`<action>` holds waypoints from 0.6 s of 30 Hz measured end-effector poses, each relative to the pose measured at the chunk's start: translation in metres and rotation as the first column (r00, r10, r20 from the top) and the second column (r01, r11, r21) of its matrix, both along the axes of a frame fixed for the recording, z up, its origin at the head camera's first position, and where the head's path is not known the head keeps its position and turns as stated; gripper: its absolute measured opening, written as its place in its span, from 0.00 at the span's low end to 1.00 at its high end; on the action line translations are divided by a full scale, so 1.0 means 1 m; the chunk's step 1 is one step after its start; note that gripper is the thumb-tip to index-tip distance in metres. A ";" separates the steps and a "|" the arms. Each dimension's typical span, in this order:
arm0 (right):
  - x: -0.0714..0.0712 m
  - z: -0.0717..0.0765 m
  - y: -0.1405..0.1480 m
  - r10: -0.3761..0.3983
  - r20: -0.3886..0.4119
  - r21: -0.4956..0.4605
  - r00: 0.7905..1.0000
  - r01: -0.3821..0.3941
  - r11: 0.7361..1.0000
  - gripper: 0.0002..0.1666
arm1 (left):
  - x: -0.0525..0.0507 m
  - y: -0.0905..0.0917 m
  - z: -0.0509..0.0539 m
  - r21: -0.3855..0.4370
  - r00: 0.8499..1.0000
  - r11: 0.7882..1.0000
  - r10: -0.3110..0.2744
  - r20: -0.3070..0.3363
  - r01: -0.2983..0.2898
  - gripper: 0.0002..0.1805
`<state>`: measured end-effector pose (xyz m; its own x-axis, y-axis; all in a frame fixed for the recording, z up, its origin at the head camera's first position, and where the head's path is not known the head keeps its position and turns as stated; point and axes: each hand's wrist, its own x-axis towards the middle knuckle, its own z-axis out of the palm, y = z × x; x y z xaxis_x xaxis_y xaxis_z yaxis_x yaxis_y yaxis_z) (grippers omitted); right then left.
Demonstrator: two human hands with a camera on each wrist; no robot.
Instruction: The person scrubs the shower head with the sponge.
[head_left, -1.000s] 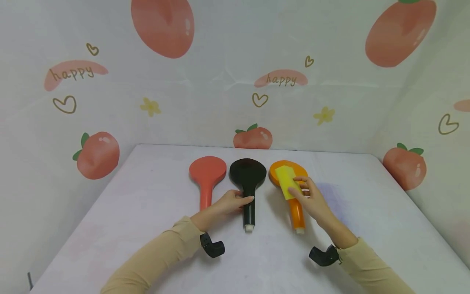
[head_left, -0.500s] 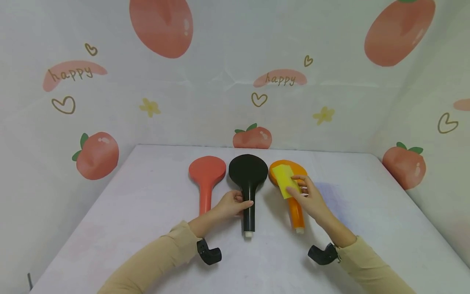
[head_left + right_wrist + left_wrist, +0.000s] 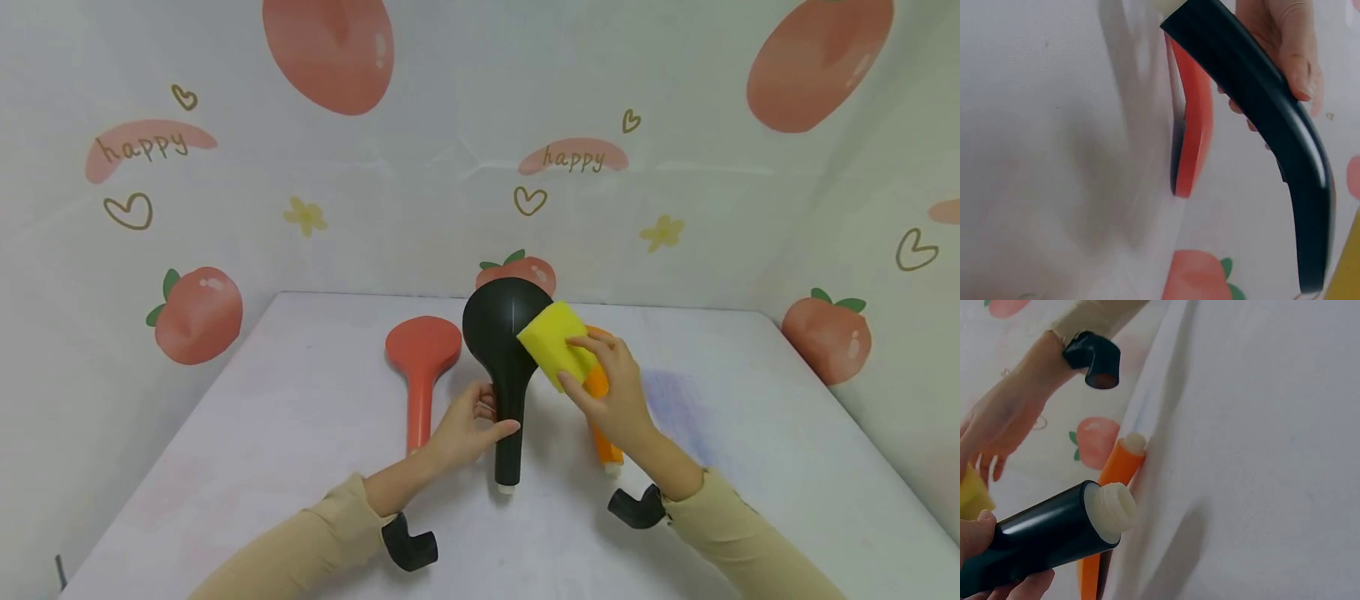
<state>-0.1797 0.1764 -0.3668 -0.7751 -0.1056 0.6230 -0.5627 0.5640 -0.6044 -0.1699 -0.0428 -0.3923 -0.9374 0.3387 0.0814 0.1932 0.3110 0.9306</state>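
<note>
My left hand (image 3: 468,429) grips a black shower head (image 3: 506,333) by its handle, thumb across the front. It is lifted off the table; its white threaded end (image 3: 1116,508) shows in the left wrist view. My right hand (image 3: 621,408) pinches a rectangular yellow cleaning cloth (image 3: 553,340) between thumb and fingers. In the head view the cloth overlaps the right edge of the black head; whether they touch I cannot tell. Behind the cloth and right hand, an orange shower head (image 3: 606,442) lies mostly hidden. A red shower head (image 3: 424,354) lies to the left.
The white-covered table (image 3: 300,400) carries a faint purple stain (image 3: 678,412) on the right. A fruit-printed cloth backdrop (image 3: 420,217) rises behind and at the sides. Black camera mounts (image 3: 411,546) hang from both wrists.
My left hand has raised the black shower head from the table and tilted its face up. My right hand has brought the yellow cloth leftward from over the orange shower head to the black one.
</note>
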 end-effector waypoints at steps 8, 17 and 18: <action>0.001 -0.004 -0.017 0.069 -0.394 0.195 0.916 0.010 0.981 0.29 | 0.016 -0.002 0.000 0.029 0.996 0.998 -0.051 -0.076 0.053 0.24; 0.005 -0.012 -0.016 0.112 -0.339 0.241 0.934 -0.029 0.970 0.27 | 0.022 -0.002 0.001 0.057 0.997 0.998 -0.027 -0.075 0.032 0.24; 0.005 -0.012 -0.016 0.118 -0.344 0.239 0.931 -0.035 0.970 0.27 | 0.022 -0.002 0.001 0.057 0.997 0.998 -0.024 -0.075 0.029 0.24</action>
<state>-0.1745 0.1606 -0.3790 -0.4925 -0.3251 0.8073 -0.7627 0.6080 -0.2205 -0.1476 -0.0451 -0.3918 -0.9187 0.3561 0.1708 0.2702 0.2511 0.9295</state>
